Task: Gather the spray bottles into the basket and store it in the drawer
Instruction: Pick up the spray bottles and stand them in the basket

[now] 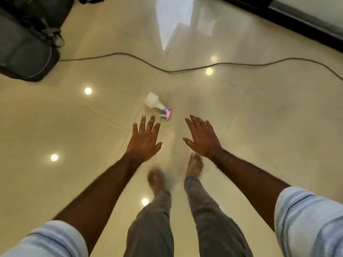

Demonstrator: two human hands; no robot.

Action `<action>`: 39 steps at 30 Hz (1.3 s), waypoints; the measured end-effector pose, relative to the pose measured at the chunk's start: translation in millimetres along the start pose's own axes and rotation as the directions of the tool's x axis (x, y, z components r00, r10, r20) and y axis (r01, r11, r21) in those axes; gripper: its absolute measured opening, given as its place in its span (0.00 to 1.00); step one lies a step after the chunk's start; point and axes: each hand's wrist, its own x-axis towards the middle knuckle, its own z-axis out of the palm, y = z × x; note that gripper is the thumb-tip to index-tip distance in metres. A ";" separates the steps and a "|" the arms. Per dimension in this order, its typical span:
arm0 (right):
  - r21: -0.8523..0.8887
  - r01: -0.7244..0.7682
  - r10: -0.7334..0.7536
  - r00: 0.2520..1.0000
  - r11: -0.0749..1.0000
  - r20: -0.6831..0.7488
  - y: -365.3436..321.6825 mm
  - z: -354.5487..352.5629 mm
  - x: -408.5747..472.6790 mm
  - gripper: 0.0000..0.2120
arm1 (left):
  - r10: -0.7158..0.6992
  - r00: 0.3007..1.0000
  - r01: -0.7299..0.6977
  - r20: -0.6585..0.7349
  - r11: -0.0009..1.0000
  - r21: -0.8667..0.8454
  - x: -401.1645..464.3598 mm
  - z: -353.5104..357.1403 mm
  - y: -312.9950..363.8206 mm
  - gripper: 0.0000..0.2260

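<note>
Cream glossy floor tiles (241, 136) carry a white spray bottle (154, 102) (pink-and-blue trigger head) lying on its side at twelve o'clock of the left hand (144, 140) and right hand (202, 139), both spread and empty.

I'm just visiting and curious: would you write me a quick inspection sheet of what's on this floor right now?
Surface: glossy beige tiled floor, mirroring ceiling lights.
Job's things: one spray bottle lying on its side, pink and blue trigger head toward the person; no basket or drawer seen.
Clutter: dark bags at upper left.
Grips: left hand and right hand open, fingers spread, empty, short of the bottle.
Cables: one dark cable snaking across the floor beyond the bottle.
Surroundings: dark baseboard at upper right; bare feet below.
</note>
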 end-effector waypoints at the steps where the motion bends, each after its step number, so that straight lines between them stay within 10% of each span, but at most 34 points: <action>1: 0.018 -0.016 0.016 1.000 1.000 0.008 -3.5 3.9 19.3 0.35 | 0.000 1.000 0.000 0.012 1.000 0.001 16.5 3.0 -13.7 0.34; 27: 0.727 -0.318 0.371 0.924 0.609 0.093 -9.0 225.0 324.9 0.30 | 0.281 0.956 -0.292 0.079 0.915 0.279 402.4 172.5 -148.3 0.43; 32: 0.883 -0.341 0.507 0.850 0.322 0.144 -12.3 178.4 281.2 0.17 | 0.029 0.979 0.042 0.202 0.939 -0.341 360.6 137.7 -145.9 0.42; 39: 0.972 -0.219 0.543 0.808 -0.082 0.228 -52.0 -0.2 166.0 0.19 | 0.279 0.908 0.216 0.312 0.325 -0.921 204.5 -34.5 -113.3 0.34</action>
